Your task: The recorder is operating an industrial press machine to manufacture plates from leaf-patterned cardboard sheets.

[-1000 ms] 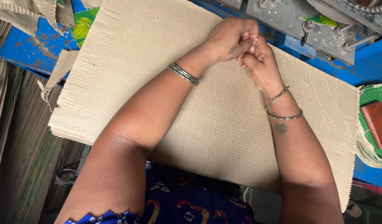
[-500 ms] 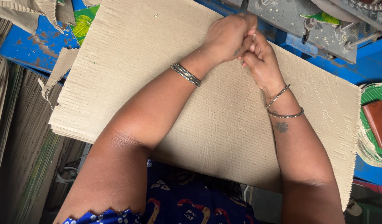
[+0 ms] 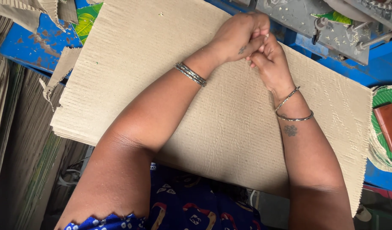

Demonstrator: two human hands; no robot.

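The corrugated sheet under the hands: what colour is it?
Plain light brown, finely ribbed; the corrugated sheet shows best in the head view.

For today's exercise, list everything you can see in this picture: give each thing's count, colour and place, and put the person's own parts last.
cardboard sheets: a stack, tan, across the middle, under both arms
cardboard scraps: several, tan, top left
blue table: one, chipped paint, under the cardboard
grey metal machine: one, top right, with bolts
green leaf-print pieces: two seen, top left and right edge
brown wallet-like case: one, right edge
bracelets: silver, on both wrists
blue patterned clothing: bottom centre
left hand: clasped against the right, at the cardboard's far edge
right hand: touching the left
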